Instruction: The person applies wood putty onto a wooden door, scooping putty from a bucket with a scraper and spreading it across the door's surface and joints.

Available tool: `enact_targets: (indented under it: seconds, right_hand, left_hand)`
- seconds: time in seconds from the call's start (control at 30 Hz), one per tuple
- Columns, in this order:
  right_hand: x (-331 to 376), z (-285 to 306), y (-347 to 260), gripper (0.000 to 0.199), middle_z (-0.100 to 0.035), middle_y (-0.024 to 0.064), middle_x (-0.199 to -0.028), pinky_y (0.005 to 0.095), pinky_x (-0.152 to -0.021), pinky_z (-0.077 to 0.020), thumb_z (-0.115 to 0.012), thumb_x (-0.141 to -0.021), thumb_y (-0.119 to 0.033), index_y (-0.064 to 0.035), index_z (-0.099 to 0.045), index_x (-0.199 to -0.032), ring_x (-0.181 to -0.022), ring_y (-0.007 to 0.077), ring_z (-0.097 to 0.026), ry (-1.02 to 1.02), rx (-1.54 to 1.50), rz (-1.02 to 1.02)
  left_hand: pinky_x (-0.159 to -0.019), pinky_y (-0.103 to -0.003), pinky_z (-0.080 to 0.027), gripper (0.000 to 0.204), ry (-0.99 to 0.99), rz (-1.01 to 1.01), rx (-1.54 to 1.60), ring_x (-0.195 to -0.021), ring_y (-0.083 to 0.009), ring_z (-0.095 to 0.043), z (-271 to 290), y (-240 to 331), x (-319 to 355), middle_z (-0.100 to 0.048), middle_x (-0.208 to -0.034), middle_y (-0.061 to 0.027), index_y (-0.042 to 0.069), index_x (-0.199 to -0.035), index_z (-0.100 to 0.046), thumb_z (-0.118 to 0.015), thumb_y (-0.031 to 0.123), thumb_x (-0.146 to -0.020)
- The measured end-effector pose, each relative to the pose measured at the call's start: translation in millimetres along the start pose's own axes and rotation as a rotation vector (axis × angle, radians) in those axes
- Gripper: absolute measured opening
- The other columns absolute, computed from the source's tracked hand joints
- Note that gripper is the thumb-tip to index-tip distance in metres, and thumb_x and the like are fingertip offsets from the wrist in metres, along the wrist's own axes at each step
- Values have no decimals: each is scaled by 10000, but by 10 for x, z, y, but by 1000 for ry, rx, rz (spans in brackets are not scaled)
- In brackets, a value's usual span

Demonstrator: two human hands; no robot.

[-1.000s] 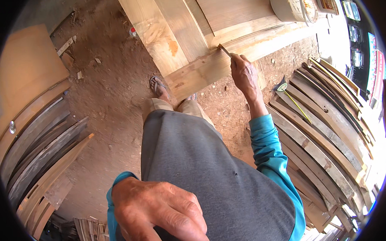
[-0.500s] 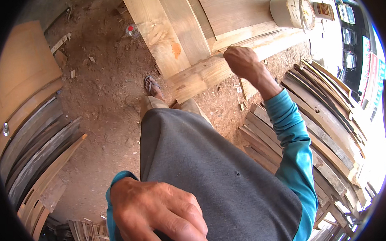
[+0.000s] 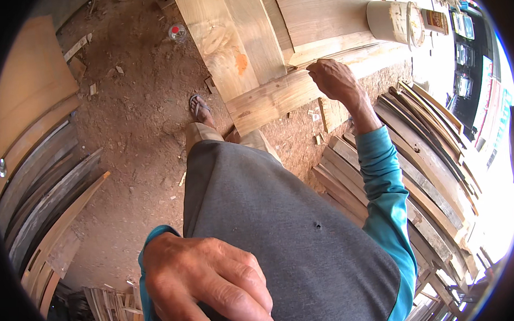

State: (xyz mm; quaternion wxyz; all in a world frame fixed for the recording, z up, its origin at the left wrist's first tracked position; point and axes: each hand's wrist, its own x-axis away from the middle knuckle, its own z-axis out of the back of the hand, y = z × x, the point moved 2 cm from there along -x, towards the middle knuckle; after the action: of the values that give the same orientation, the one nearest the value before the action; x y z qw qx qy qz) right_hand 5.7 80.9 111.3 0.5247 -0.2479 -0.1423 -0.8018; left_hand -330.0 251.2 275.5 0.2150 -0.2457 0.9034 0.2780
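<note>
Bracing your left hand (image 3: 207,284), fingers spread and empty, on your thigh, you are closing right-hand fingers (image 3: 334,78) against the timber beam (image 3: 277,97) for support.

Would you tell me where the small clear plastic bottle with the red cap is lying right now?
In the head view, the small clear plastic bottle with the red cap lies on the dirt floor at upper left, just left of the pale wooden planks.

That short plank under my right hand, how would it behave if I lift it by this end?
The plank looks thick and solid, so probably stiff and fairly heavy. It lies across other boards, so it may pivot or slide. Its rough sawn face should grip well under the right hand.
</note>
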Motion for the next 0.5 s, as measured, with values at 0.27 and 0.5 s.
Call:
enact_targets:
  seconds: [0.27,0.5]
  right_hand:
    - [40,23,39,222,-696,201,-884,494,-755,-549,-545,-980,-120,-1,-678,-848,-839,387,-699,-24,7,-129]
    - [101,-37,-256,241,-699,157,-890,421,-707,-581,-528,-1001,-73,-20,-690,-832,-782,271,-714,-80,74,-184]
  left_hand:
    - [-695,-290,-509,295,20,12,13,-829,-207,-681,33,-29,-15,-759,-1040,-153,120,-1021,-803,-916,266,-790]
    - [-692,-291,-515,286,15,14,20,-829,-210,-684,67,-24,-21,-759,-1039,-158,110,-1028,-806,-903,263,-806]
